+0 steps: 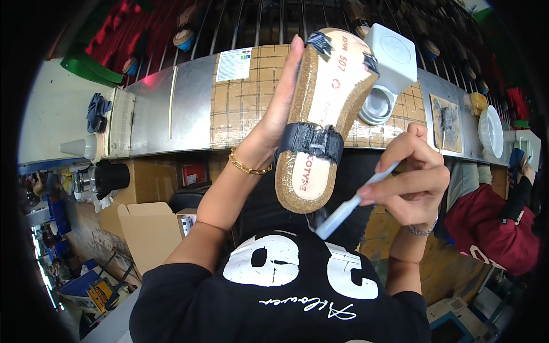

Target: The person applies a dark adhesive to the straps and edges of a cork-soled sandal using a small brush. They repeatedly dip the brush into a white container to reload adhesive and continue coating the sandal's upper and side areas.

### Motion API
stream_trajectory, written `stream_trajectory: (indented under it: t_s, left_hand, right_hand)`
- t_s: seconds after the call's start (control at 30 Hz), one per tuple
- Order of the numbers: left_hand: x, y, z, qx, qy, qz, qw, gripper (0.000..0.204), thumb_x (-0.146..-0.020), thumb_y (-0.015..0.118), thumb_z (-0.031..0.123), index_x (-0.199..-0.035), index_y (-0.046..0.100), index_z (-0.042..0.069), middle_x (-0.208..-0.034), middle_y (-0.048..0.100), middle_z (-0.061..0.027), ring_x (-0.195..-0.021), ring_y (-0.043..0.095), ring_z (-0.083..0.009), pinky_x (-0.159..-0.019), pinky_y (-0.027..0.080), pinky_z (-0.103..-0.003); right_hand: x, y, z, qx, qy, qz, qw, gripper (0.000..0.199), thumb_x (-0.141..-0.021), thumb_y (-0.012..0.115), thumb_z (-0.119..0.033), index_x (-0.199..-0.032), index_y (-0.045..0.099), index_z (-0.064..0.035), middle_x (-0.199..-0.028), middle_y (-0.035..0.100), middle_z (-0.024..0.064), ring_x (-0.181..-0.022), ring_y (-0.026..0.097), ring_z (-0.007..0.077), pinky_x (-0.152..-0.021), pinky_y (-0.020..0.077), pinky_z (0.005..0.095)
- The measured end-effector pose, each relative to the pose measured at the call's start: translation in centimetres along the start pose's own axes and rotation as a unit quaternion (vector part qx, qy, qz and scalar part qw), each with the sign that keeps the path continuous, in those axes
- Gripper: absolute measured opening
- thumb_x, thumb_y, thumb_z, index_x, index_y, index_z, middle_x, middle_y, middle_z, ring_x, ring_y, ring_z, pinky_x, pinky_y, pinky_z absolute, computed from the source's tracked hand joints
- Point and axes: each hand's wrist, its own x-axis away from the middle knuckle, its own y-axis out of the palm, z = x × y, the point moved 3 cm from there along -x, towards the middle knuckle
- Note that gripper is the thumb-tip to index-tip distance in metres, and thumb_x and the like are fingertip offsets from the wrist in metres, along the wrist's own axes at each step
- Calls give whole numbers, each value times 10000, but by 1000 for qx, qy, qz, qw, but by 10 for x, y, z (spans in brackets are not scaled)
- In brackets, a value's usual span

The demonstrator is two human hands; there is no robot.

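My left hand (279,111) is closed along the left edge of a cork sandal sole (320,108), holding it with its underside toward me above the bench. A dark strap (310,143) wraps across the sole, and dark strap ends are stuck at its far end. Between the fingers of my right hand (413,177) is a brush with a pale blue handle (357,200), pointing down and left. Its dark tip is close beneath the sole's near end; I cannot tell whether they touch. Just right of the sole a white plastic container (394,54) sits, with a round opening toward me.
Cardboard (246,103) covers part of the metal bench (191,108). At right are a stained board (446,123), a yellow block (478,104) and a white bowl (490,131). Metal rails (257,23) carry shoes behind. A person in maroon (492,223) works at right.
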Motion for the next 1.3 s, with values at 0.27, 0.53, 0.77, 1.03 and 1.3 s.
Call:
stream_trajectory:
  t_s: [0.27,0.53,0.77,1.03,1.3]
  left_hand:
    - [-2,7,-6,54,-56,-18,997,815,-1024,272,652,-1492,398,-3,-1400,546,-263,-1197,642,-322,-966,582,-456]
    - [0,-1,-15,136,-66,-73,986,775,-1026,301,641,-1495,416,36,-1424,538,-236,-1200,644,-297,-992,568,-447]
    - [3,7,-8,100,-71,-26,992,769,-1029,297,630,-1505,393,33,-1429,532,-238,-1232,623,-297,-1007,560,-444]
    - [7,-3,-8,95,-32,-35,994,760,-1050,231,619,-1468,438,18,-1308,633,-192,-1123,690,-209,-914,611,-333]
    - [12,9,-2,-8,-61,59,996,876,-1000,202,727,-1455,450,21,-1230,661,-150,-999,702,-160,-788,608,-282]
  right_hand:
    - [-2,-4,4,-47,13,26,998,227,-627,874,-164,-848,844,-204,-779,631,-24,-693,491,89,-698,282,285]
    - [1,2,11,-47,54,46,996,243,-607,885,-152,-843,843,-192,-778,623,-29,-691,481,92,-719,283,286]
    - [3,2,12,-42,75,66,994,224,-608,881,-148,-824,842,-187,-785,634,-27,-700,487,93,-717,275,284]
    - [11,9,-7,38,90,106,990,227,-614,867,-154,-833,837,-207,-722,602,-32,-673,490,89,-731,267,309]
    - [-16,-13,11,62,99,153,981,211,-772,792,-15,-972,815,-79,-769,618,63,-711,580,139,-617,455,261]
